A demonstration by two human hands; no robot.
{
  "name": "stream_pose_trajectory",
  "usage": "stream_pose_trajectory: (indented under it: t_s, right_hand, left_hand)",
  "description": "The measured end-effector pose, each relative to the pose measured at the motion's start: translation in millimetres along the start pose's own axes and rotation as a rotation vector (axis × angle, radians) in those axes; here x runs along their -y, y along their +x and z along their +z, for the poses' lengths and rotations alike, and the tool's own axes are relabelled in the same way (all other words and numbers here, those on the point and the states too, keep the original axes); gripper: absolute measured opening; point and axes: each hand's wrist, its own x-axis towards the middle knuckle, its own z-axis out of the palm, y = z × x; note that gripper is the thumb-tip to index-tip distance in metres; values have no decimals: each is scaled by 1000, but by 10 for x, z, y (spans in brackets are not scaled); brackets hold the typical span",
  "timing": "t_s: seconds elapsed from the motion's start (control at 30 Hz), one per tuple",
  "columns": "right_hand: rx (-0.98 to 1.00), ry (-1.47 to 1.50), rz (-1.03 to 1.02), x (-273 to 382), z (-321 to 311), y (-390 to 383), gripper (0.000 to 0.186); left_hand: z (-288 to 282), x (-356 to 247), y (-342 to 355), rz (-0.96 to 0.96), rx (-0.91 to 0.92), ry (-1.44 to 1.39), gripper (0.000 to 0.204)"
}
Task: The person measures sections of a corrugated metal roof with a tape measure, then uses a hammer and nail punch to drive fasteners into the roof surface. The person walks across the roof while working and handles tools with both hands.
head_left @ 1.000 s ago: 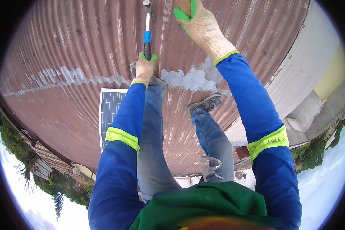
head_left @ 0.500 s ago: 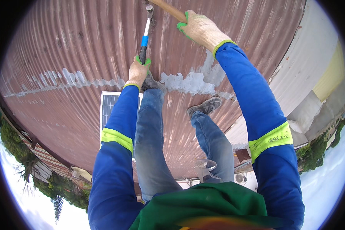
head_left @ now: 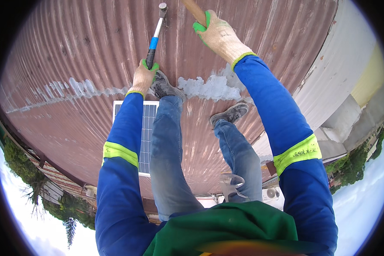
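My left hand (head_left: 144,78), in a cream and green work glove, is closed round the black grip of a hammer (head_left: 154,42). The hammer has a light shaft with a blue band. Its head points away from me, over or against the ribbed brown metal roof (head_left: 94,51); I cannot tell whether it touches. My right hand (head_left: 219,37), gloved alike and farther right, grips a wooden handle (head_left: 194,10). The handle's far end lies beyond the top edge, so the tool's kind is hidden.
I stand on the roof, my left shoe (head_left: 165,87) close to my left hand, my right shoe (head_left: 230,114) below a grey sealant patch (head_left: 211,88). A solar panel (head_left: 146,128) lies beside my left leg. Clear glasses (head_left: 232,183) hang at my chest. The roof's edge runs along the right.
My left hand and the hammer have shifted a little left. My right hand has moved slightly left, and the wooden handle now stands steeper, with less of it in view.
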Motion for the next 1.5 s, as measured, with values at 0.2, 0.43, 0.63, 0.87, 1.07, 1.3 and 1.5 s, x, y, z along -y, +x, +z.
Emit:
stream_pose_trajectory:
  t_s: [0.2, 0.43, 0.63, 0.87, 1.07, 1.3, 1.5]
  right_hand:
    - [130, 181, 154, -268, 176, -222, 47]
    - [268, 392, 283, -525, 223, -298, 37]
    - [344, 222, 212, -760, 45, 26, 35]
    - [449, 228, 231, -869, -57, 318, 35]
    - [618, -46, 136, -582, -443, 883, 38]
    - [576, -531, -16, -445, -269, 974, 50]
    - [360, -232, 87, -900, 281, 785, 40]
  left_hand:
    - [-779, 52, 356, 183, -3, 467, 43]
    - [-1634, -146, 1223, 479, 37, 831, 19]
    - [-1387, 126, 1248, 366, 79, 690, 24]
    - [-1428, 39, 1013, 354, 63, 691, 23]
    - [-1361, 187, 1170, 347, -19, 667, 29]
    - [-1296, 515, 1655, 328, -85, 748, 35]
    - [-1500, 119, 1447, 317, 81, 750, 29]
